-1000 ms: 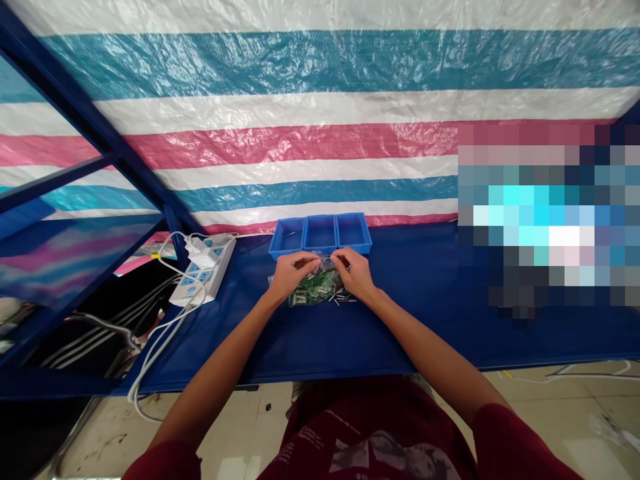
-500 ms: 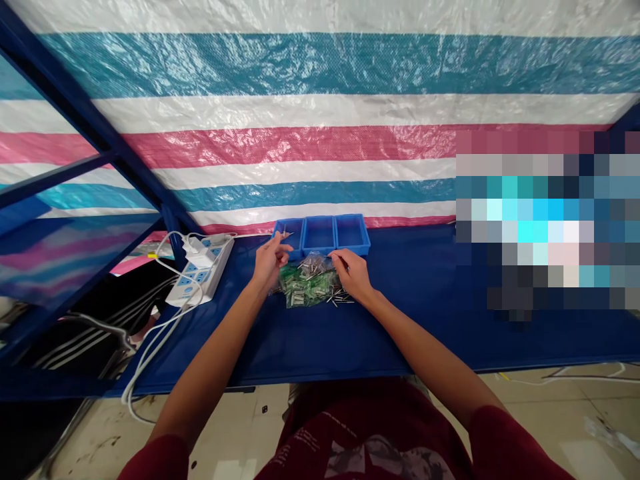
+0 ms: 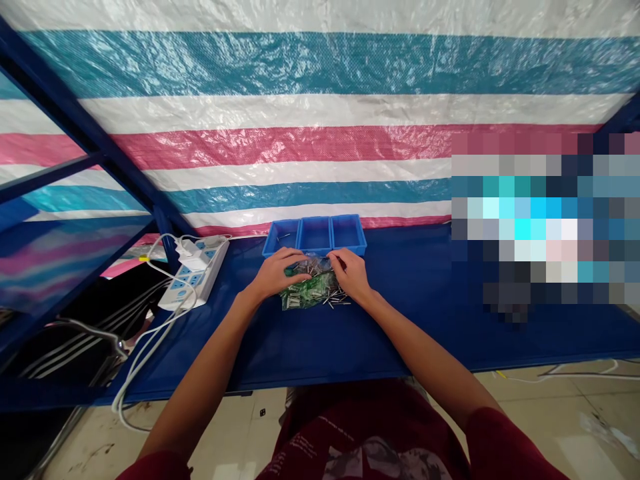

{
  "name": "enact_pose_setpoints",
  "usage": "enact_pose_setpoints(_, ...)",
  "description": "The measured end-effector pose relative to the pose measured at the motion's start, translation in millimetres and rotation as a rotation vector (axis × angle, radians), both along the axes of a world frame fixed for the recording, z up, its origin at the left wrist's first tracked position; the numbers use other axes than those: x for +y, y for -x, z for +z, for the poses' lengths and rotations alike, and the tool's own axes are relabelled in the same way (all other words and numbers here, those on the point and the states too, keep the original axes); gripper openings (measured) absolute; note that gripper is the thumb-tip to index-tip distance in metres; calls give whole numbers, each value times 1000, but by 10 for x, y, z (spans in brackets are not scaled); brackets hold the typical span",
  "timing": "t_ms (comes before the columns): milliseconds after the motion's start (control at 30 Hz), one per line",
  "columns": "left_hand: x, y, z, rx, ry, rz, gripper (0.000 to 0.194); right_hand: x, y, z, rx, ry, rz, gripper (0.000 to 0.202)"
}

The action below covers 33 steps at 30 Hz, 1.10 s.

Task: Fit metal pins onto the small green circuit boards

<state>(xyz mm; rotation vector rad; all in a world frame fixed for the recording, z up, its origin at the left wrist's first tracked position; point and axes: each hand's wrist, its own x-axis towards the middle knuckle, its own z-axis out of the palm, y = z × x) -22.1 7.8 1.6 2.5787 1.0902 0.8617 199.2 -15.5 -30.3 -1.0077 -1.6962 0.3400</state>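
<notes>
A clear and green plastic bag (image 3: 307, 293) with small metal pieces lies on the blue table. Loose metal rivets or pins (image 3: 339, 298) are spread by its right side. My left hand (image 3: 280, 272) reaches over the bag's left part, thumb and fingers apart, holding nothing that I can see. At the bag's upper right, my right hand (image 3: 349, 272) is closed in a pinch; what its fingertips grip is too small to name. Just behind the hands stand three joined blue trays (image 3: 316, 235). A few thin metal pieces (image 3: 284, 236) lie in the left tray.
A white power strip (image 3: 197, 273) with a plug and white cables (image 3: 145, 353) is on the table's left part. Blue frame bars (image 3: 125, 167) rise at the left. A striped sheet (image 3: 300, 143) hangs behind the table (image 3: 425, 293). The right side is pixelated.
My left hand has left the left tray and come down to the bag, letting go of a thin metal piece, now in that tray. My right hand stays pinched at the bag. The view shifted slightly.
</notes>
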Motion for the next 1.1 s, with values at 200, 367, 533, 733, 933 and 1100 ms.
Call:
enact_pose_setpoints(200, -19, -62, -51, 74, 18, -81, 44, 45, -82, 20, -193, 78, 148, 13)
enact_pose_setpoints(367, -18, -58, -62, 71, 27, -84, 41, 66, -128, 33, -395, 132, 264, 15)
enact_pose_setpoints(533, -17, -55, -57, 71, 11, -89, 41, 86, -115, 7, -434, 174, 290, 9)
enact_pose_setpoints(733, -70, -66, 1, 15, -76, -41, 37, 67, -95, 67, -208, 148, 268, 9)
enact_pose_setpoints(933, -151, -156, 14, -151, 19, -25, 36, 0, -66, 157, 113, 177, 170, 13)
enact_pose_setpoints(1100, -171, -235, -33, -220, 114, 38, 32, -36, -24, 159, 180, 190, 162, 20)
